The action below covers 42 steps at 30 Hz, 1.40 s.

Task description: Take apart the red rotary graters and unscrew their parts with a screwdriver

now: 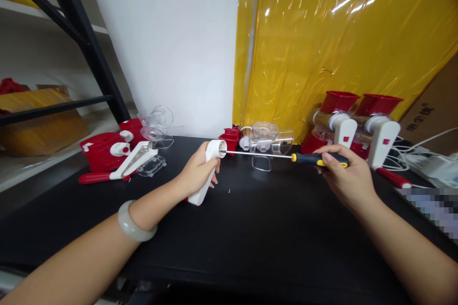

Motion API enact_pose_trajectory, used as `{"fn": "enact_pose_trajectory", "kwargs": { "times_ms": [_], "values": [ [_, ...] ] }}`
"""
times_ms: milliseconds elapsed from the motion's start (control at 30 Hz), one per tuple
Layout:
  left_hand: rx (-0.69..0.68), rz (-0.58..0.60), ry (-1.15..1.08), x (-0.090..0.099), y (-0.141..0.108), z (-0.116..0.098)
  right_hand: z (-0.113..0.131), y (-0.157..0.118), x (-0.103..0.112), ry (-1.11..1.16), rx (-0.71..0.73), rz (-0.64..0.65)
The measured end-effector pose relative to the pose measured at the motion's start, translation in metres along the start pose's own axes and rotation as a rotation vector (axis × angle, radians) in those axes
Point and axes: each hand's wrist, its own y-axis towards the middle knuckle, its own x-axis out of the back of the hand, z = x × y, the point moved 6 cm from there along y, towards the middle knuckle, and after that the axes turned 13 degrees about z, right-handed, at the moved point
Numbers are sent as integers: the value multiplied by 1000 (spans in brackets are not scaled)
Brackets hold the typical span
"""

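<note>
My left hand (196,170) is wrapped round a white crank handle (201,195), holding it tilted above the black table. A round hollow socket at the handle's upper end faces right. In my right hand (344,174) is a screwdriver (304,158) with a black and yellow grip, held level. Its long metal shaft points left, and the tip reaches into the socket; what it touches inside is hidden. Behind the shaft stand clear plastic parts (265,136) and a small red part (229,139).
Red housings (102,150) and a white and red crank (134,162) lie at the left on the black table (272,228). Two assembled red and white machines (339,105) stand at the right, near white cables (429,143). Shelving with a black frame (77,14) rises at the left.
</note>
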Motion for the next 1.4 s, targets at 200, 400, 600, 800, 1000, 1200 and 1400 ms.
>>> {"fn": "enact_pose_trajectory", "kwargs": {
  "times_ms": [200, 400, 600, 800, 1000, 1200, 1400],
  "values": [
    [12, 0, 20, 0, 0, -1, 0, 0, -1, 9, 5, 8],
    [12, 1, -3, 0, 0, 0, 0, -1, 0, -3, -1, 1],
    [1, 7, -20, -1, 0, -1, 0, -1, 0, -5, 12, 11],
    [4, 16, -3, -1, 0, -1, -1, -1, 0, -2, 4, 10],
    [4, 16, -6, -2, 0, -2, -1, -1, 0, -5, -1, 10],
    [13, 9, -3, 0, 1, 0, -3, 0, 1, -10, -12, -8],
    [5, 5, -11, -1, 0, -1, -2, -1, 1, -7, 23, 13]
  ]
}}
